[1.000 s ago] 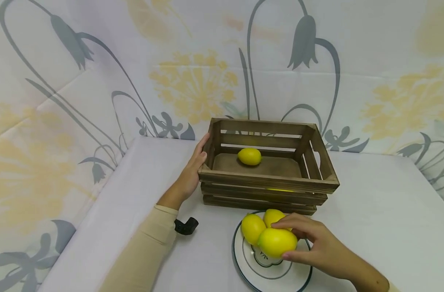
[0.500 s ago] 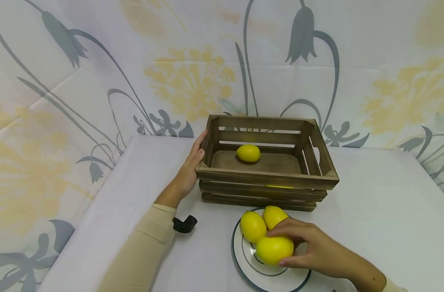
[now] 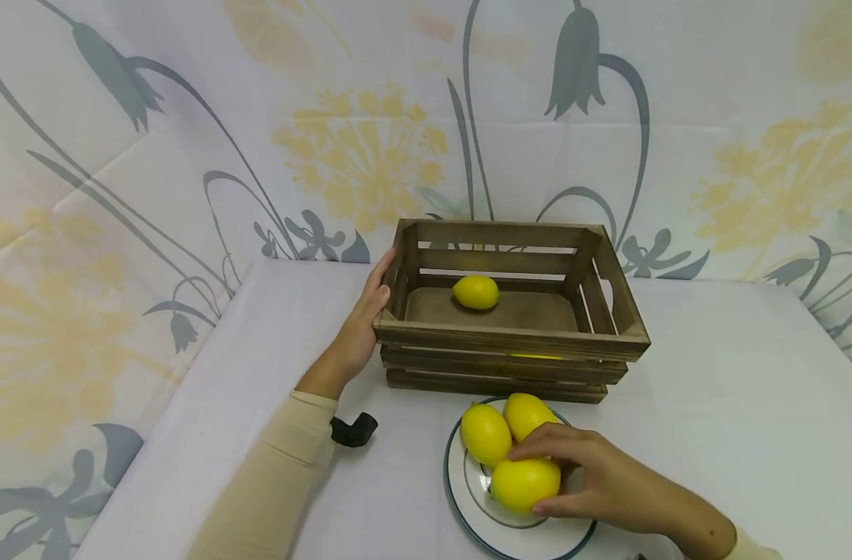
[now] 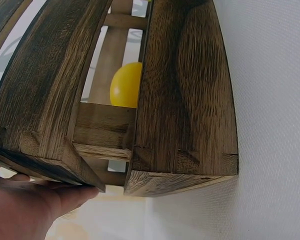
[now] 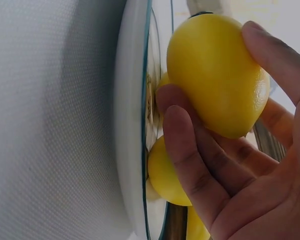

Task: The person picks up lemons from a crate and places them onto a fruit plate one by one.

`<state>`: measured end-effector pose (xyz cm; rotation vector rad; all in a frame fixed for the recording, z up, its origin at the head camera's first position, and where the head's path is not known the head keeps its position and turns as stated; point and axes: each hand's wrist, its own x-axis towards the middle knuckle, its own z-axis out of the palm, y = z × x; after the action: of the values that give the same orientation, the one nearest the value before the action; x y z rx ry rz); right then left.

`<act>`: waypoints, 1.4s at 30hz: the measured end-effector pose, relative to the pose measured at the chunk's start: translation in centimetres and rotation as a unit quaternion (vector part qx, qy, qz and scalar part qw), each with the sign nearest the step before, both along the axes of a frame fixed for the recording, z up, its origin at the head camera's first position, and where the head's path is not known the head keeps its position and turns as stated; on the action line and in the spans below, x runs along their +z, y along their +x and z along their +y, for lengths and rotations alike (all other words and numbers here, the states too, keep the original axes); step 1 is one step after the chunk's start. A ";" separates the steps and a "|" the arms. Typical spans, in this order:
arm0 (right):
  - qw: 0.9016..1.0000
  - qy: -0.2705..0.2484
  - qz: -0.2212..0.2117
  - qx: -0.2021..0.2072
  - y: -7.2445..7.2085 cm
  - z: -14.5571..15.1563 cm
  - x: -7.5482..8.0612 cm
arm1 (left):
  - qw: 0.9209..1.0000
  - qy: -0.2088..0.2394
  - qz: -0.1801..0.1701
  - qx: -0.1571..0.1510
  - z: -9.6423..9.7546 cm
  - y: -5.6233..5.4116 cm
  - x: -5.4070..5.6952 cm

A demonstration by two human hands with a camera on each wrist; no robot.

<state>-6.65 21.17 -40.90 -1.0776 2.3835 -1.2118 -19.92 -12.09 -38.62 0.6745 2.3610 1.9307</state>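
My right hand (image 3: 578, 478) pinches a yellow lemon (image 3: 525, 485) between thumb and fingers, low over a white plate (image 3: 492, 537) with a dark rim. Two more lemons sit on that plate, one at the left (image 3: 485, 435) and one at the back (image 3: 527, 416). Behind the plate stands a brown slatted wooden crate (image 3: 510, 334). Against its left end rests my left hand (image 3: 355, 334), fingers extended along the wood. On the crate floor lies one lemon (image 3: 476, 292); a yellow strip (image 3: 536, 357) shows between the front slats. In the right wrist view the held lemon (image 5: 215, 70) is tilted.
A small black curved object (image 3: 355, 430) lies beside the left sleeve (image 3: 271, 474). White cloth (image 3: 734, 389) covers the table. A flower-printed cloth (image 3: 369, 155) rises behind the crate.
My right hand has moved the lemon slightly down and toward me over the plate, away from the other two. My left hand stays at the crate. The head view has shifted a little.
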 end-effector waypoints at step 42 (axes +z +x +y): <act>0.998 0.048 0.048 0.015 0.2 0.0 -0.4 | 1.000 0.002 -0.013 0.003 0.2 0.1 0.1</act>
<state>-6.42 21.17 -41.27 -1.1613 2.4585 -1.0476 -19.80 -11.92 -38.52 0.6397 2.3461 1.9356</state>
